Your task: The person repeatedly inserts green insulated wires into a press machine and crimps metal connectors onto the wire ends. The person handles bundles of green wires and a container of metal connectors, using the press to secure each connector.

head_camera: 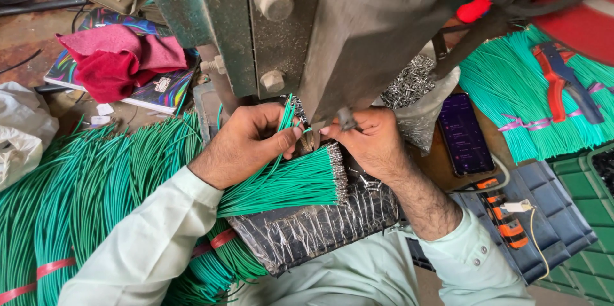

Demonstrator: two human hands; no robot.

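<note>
My left hand [246, 143] grips a few green wires [286, 120] that stick up toward the dark press machine [345, 37]. My right hand [368, 140] pinches something small at the press's tip, right beside the left thumb; what it is stays hidden. Under both hands lies a bundle of green wires with metal terminals [288, 184] on a black foil-like pad [307, 229].
A big pile of green wires [77, 197] tied with red bands fills the left. More green wires [511, 95] with a red-blue hand tool [563, 82] lie at the right. A phone [464, 133], a bag of metal terminals [409, 85], red cloth [118, 60] and a black case [543, 216] surround the press.
</note>
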